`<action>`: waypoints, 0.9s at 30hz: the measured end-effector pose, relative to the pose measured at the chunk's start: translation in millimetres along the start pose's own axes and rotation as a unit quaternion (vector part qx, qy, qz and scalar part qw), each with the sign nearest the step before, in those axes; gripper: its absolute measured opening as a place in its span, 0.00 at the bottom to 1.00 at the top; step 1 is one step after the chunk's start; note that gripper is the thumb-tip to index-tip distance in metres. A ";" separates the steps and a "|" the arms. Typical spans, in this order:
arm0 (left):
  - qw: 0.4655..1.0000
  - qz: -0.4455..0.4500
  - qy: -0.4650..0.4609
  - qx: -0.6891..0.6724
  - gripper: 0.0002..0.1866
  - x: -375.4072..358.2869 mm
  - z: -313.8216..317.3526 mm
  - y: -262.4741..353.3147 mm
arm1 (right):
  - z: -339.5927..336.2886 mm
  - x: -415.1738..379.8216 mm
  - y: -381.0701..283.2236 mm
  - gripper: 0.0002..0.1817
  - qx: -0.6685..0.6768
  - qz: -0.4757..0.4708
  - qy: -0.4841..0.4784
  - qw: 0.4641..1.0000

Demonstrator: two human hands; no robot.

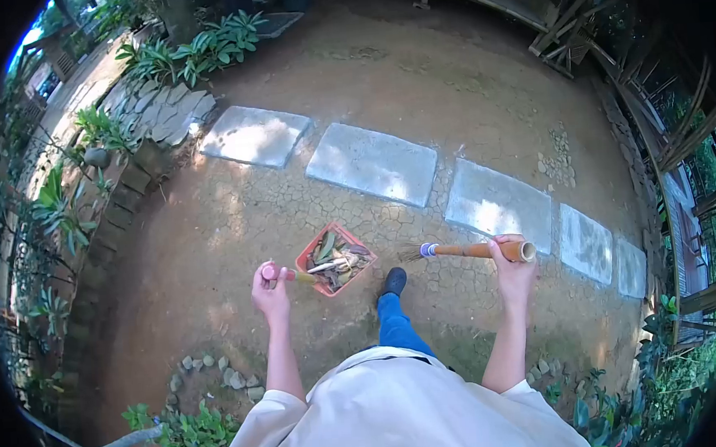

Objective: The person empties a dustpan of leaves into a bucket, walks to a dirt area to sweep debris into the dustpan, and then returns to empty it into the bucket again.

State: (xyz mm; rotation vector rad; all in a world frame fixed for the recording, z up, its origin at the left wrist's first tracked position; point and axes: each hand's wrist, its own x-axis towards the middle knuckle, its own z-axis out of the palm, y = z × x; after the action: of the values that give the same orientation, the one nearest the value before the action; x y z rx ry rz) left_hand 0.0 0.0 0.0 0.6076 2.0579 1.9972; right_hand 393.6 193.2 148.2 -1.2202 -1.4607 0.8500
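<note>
My left hand (270,293) is closed around the pink-capped top of a handle that slants down to an orange dustpan (301,256). Dry leaves and pale pieces (340,259) fill the pan. In my right hand (515,273) is a broom (466,250) with a thick bamboo handle, gripped near its hollow upper end. Purple binding circles the broom's lower part, and its thin dark bristles point left toward the pan. Between the broom head and the pan my dark shoe (394,281) shows on the ground. Where the handle joins the pan is hard to make out.
Large concrete slabs (371,161) run in a row across the cracked dirt. Left of them are flat paving stones (159,113) and a planted border. Small stones (232,378) ring a plant at lower left. A bamboo structure (673,147) stands at the right.
</note>
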 end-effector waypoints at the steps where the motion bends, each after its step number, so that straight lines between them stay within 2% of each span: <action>1: 1.000 0.000 0.010 -0.015 0.19 4.2 5.1 -4.4 | 0.8 6.1 -3.1 0.08 0.008 -0.002 0.002 1.000; 2: 0.999 0.000 0.021 -0.030 0.19 8.0 9.1 -8.7 | 2.2 12.1 -4.2 0.08 0.016 -0.004 0.003 1.000; 3: 1.000 -0.004 0.019 0.020 0.19 55.6 39.7 -12.7 | 38.7 68.7 31.7 0.08 0.034 0.044 -0.005 0.998; 6: 0.999 0.011 0.040 -0.004 0.19 118.9 127.7 -23.9 | 60.4 175.9 50.6 0.08 0.041 0.021 -0.004 0.999; 14: 0.998 0.015 0.063 0.017 0.18 242.5 269.1 -5.0 | 140.6 375.3 69.2 0.08 0.007 -0.023 -0.046 0.999; 21: 0.999 0.030 0.044 -0.009 0.18 379.8 414.1 -26.4 | 219.1 527.1 97.7 0.08 -0.008 -0.027 -0.057 0.998; 27: 1.000 -0.018 0.014 -0.009 0.18 519.5 548.2 -42.8 | 302.5 689.9 117.4 0.08 -0.047 0.003 -0.063 0.997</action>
State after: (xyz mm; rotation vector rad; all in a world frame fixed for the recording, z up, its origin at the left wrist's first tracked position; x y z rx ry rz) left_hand -236.7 718.4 -6.1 0.5380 2.0493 2.0118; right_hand 144.9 913.9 140.2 -1.2596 -1.6152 0.8840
